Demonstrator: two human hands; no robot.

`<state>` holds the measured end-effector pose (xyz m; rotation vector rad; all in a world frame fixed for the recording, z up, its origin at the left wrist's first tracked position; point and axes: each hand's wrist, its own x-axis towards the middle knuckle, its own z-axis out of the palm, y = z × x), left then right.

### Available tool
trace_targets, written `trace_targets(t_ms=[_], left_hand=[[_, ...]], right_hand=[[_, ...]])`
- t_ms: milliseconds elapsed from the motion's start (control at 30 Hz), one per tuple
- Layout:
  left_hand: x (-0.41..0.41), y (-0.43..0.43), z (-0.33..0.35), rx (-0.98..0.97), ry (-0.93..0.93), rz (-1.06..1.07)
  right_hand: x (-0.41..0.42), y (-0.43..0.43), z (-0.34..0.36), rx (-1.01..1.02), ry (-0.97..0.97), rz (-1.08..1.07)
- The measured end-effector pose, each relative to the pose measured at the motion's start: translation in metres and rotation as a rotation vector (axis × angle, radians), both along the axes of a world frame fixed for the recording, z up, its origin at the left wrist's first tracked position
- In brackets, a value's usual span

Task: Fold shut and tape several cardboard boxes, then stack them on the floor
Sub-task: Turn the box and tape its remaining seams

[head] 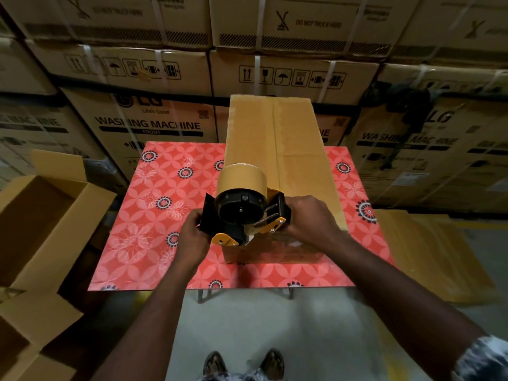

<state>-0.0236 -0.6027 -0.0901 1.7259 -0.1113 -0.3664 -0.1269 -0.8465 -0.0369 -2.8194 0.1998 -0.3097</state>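
My left hand (192, 235) and right hand (312, 215) both have fingers wrapped round the tape dispenser (243, 209), at the near end of the closed box (283, 149) on the counter (148, 215).

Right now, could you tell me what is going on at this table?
A person holds a tape dispenser in both hands: the left hand grips its black side, the right hand its yellow end. The dispenser sits at the near end of a cardboard box with its flaps folded shut, lying on the red flowered table. An open box stands on the floor to the left.
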Motion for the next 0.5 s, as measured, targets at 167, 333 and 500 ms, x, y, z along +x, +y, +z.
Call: trace_targets(t_ms=[167, 333, 500], left_hand=[[0.004, -0.002, -0.004, -0.004, -0.031, 0.014], [0.006, 0.000, -0.008, 0.020, -0.071, 0.028], [-0.003, -0.006, 0.000, 0.122, -0.213, 0.053]], right_hand=[[-0.013, -0.017, 0.009, 0.045, -0.001, 0.040], [-0.038, -0.064, 0.009, 0.033, -0.013, 0.065], [-0.045, -0.077, 0.000, 0.148, 0.005, 0.100]])
